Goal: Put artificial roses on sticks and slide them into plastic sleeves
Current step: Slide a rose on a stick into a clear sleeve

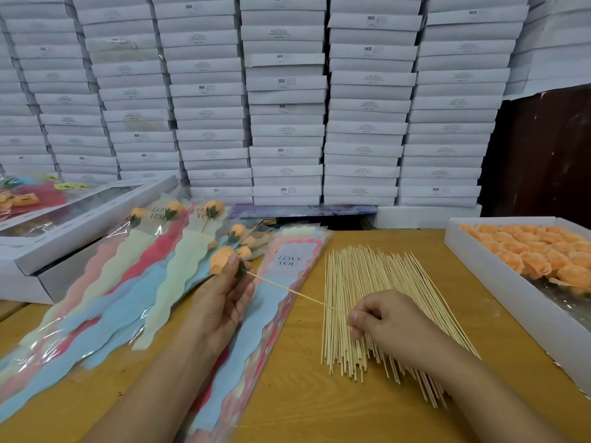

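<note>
Soft orange rose [220,259] on thin wooden stick [297,293]

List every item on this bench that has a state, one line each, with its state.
rose: held in left hand, stick entering its base
stick: pinched by right hand
stick pile: loose on table
rose box: open, partly full
top sleeve: empty
finished sleeves: filled

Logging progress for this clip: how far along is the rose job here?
Done: several sleeved roses lie fanned at left. In hand: the left hand holds an orange rose while the right hand pinches the stick at its base. Left: the stick pile, the tray of roses, and empty sleeves.
</note>
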